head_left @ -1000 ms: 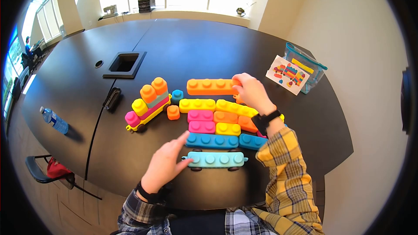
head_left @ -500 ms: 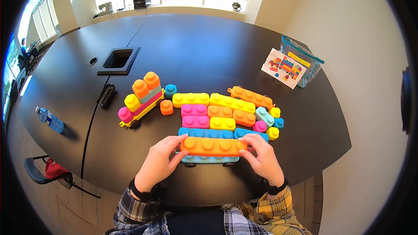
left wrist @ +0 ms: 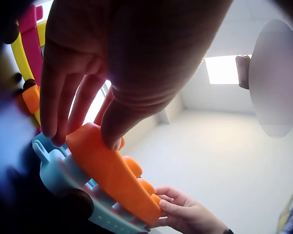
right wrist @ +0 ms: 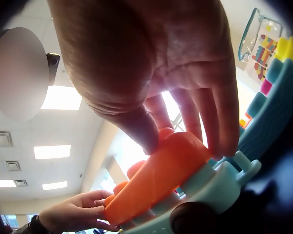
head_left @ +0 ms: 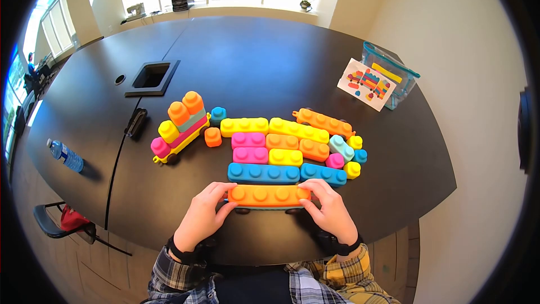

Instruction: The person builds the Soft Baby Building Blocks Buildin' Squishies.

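Both hands pinch the ends of a long orange building block (head_left: 270, 196), the left hand (head_left: 201, 217) at its left end and the right hand (head_left: 332, 215) at its right. Below it stands a light blue wheeled base (left wrist: 63, 171) with loops at its ends and dark wheels. In the wrist views the base's studs still show between base and block, and the block lines up lengthwise over them. Just beyond lie two blue blocks, one longer (head_left: 263, 173) and one shorter (head_left: 323, 175).
Farther back sit yellow (head_left: 244, 127), pink (head_left: 250, 140) and orange blocks, with an orange wheeled base (head_left: 323, 122) behind. A stacked yellow wagon (head_left: 188, 142) stands left, near a water bottle (head_left: 66, 155). A picture card (head_left: 367, 85) leans on a clear bag (head_left: 402, 98).
The right hand brought the orange block from the far side toward the body. The left hand took its other end, and both lowered it over the light blue base.
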Available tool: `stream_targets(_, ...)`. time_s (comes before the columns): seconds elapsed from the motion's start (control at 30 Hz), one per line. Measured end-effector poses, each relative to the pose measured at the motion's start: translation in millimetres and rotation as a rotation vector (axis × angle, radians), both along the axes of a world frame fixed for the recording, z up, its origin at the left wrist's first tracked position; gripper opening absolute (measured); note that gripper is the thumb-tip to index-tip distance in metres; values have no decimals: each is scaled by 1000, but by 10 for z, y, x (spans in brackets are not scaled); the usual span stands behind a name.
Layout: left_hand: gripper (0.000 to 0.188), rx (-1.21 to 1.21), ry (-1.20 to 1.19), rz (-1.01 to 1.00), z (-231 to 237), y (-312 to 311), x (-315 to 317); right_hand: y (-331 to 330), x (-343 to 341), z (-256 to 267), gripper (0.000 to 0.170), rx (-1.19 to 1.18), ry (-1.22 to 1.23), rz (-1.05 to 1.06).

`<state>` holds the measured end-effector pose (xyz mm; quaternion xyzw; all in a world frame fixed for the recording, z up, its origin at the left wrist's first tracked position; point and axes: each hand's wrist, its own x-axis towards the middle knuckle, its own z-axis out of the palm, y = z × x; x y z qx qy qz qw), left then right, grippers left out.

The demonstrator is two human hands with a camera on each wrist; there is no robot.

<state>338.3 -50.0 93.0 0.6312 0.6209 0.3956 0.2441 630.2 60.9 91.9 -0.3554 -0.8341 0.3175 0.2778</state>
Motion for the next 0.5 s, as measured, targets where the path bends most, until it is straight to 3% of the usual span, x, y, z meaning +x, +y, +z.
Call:
stream_targets(0.07,38,7,101,-3,-47,6,-17,-8,-5,-21,30,-9,2,6)
stream_targets(0.5,35,-39,135,-26,-27,24,-18,-24,-14,-29,29,47,-37,12)
